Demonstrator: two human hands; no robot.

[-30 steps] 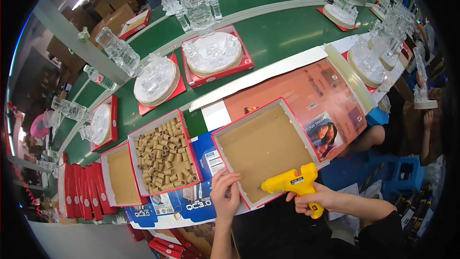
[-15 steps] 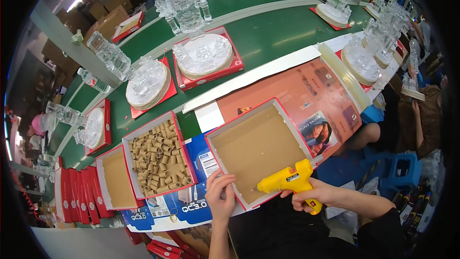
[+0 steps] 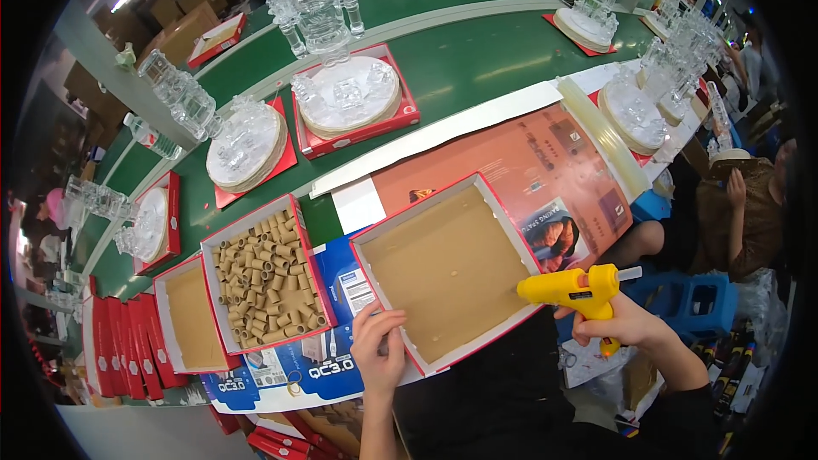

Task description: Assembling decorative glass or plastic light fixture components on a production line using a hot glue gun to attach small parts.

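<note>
A shallow red-rimmed cardboard box [image 3: 443, 290] with a brown inside lies in front of me, with small whitish blobs on its bottom. My left hand [image 3: 379, 353] is at its near left side, fingers curled over the wall and thumb outside. In my right hand [image 3: 626, 324] is a yellow hot glue gun [image 3: 575, 287], gripped by its handle. A whitish glue stick [image 3: 630, 273] juts from its back. Its nose points left, over the box's right wall.
Left of the box stands a tray of short cardboard tubes [image 3: 271, 277], beside another shallow box [image 3: 194, 319] and several red boxes [image 3: 128, 345]. Clear plastic pieces on round white boards [image 3: 349, 98] stand along the green table [image 3: 460, 68]. A person [image 3: 741, 213] sits at right.
My right hand has lifted the glue gun up and right, away from the box's near left corner to its right wall. My left hand stays at the box's left side.
</note>
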